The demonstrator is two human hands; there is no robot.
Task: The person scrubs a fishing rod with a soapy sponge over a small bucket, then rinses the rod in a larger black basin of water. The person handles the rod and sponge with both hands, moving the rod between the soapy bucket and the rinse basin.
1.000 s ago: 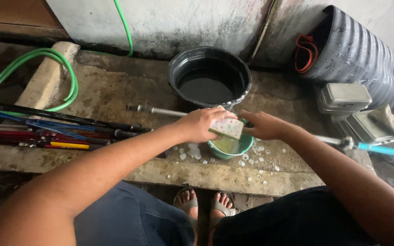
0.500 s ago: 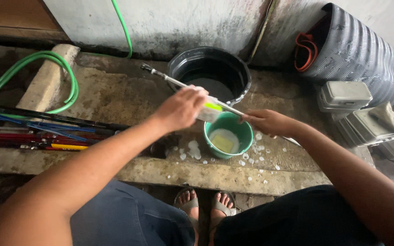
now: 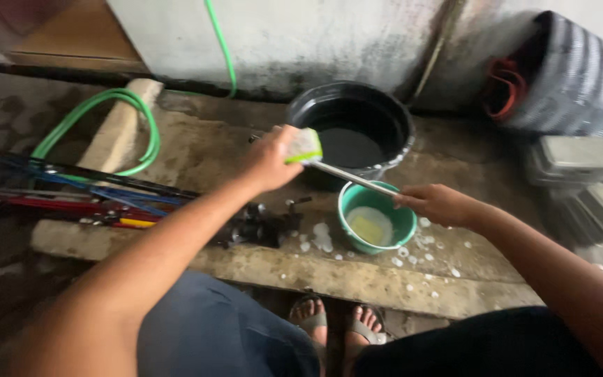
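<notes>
Sliding up the thin metal rod (image 3: 354, 179), the yellow-green foam sponge (image 3: 303, 146) now sits at its far end, over the near rim of the black round water tub (image 3: 357, 129), clenched in the left hand (image 3: 271, 159). The right hand (image 3: 435, 204) has closed fingers gripping the rod's near end above the small teal soapy bowl (image 3: 377, 222), in front of the tub.

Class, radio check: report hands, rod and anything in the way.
Left hand presses sponge on thin rod. Right hand grips rod. Green bowl directly below.

bare forearms, dark blue shorts (image 3: 225, 328); grey sandals (image 3: 312, 322)
</notes>
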